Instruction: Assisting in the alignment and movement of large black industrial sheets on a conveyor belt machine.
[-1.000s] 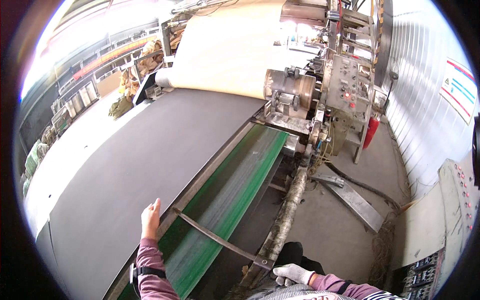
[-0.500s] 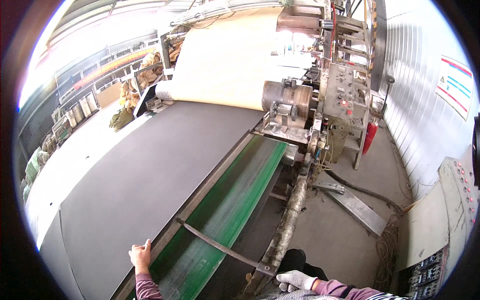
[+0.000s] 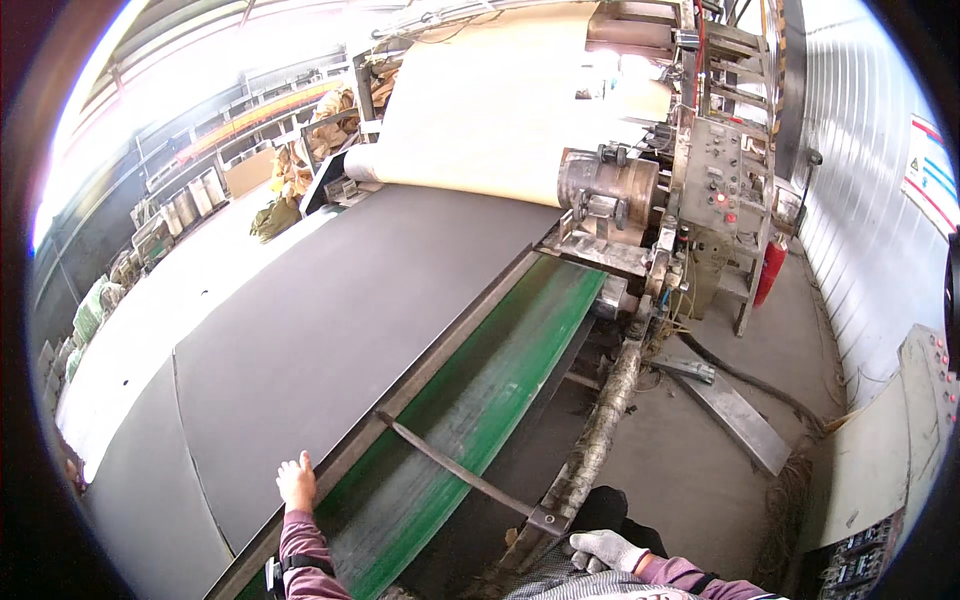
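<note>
Sheet, flat, dark-grey.
We are seeing our left hand at its edge, fingers unclenched; right hand curled, grip unclear.

1 red fire extinguisher near corrugated wall; 1 sign on wall; metal beam over grey floor.

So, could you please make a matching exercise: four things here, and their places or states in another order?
1. flat dark grey sheet
2. long green belt
3. red extinguisher-like cylinder
4. wide cream-yellow sheet

A. near the pale corrugated wall
B. rises beyond the grey sheet's far end
C. crossed by a dark line
D. lies beneath a metal bar

Right pairs: 1-C, 2-D, 3-A, 4-B
</note>
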The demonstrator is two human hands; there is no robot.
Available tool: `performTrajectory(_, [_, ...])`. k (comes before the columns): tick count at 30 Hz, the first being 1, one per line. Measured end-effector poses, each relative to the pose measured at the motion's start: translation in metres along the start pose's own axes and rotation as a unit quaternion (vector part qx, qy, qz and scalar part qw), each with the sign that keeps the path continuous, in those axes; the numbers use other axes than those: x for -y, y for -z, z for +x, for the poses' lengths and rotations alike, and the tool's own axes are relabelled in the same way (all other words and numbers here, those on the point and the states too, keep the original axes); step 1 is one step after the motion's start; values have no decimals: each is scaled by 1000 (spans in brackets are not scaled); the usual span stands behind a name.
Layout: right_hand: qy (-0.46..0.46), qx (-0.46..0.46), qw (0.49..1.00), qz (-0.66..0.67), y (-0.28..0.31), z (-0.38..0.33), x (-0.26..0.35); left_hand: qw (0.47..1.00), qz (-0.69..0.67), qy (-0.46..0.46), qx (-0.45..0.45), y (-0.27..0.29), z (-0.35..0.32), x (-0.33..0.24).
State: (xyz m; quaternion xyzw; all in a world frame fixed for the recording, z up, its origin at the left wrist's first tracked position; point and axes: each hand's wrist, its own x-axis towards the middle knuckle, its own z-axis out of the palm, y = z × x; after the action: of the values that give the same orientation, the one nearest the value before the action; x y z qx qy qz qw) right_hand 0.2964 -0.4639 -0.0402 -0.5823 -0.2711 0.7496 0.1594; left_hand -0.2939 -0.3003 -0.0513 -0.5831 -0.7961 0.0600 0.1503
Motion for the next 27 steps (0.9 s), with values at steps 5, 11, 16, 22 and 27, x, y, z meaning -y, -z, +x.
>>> performTrajectory(5, [-2,1,1000,-21,4,5,2,994,35,67,84,-21,-46,89])
performTrajectory(11, [-22,-6,999,-30,3,10,3,1000,-22,-18,2,-19,-7,12])
performTrajectory(16, [-43,-12,999,-21,5,14,1,994,-77,75,5,10,46,-89])
performTrajectory(22, [-22,-29,999,10,2,13,1,965,-148,-126,-176,53,70,-151])
performTrajectory(27, [-24,-32,999,9,0,16,1,977,-80,-172,-96,56,56,-129])
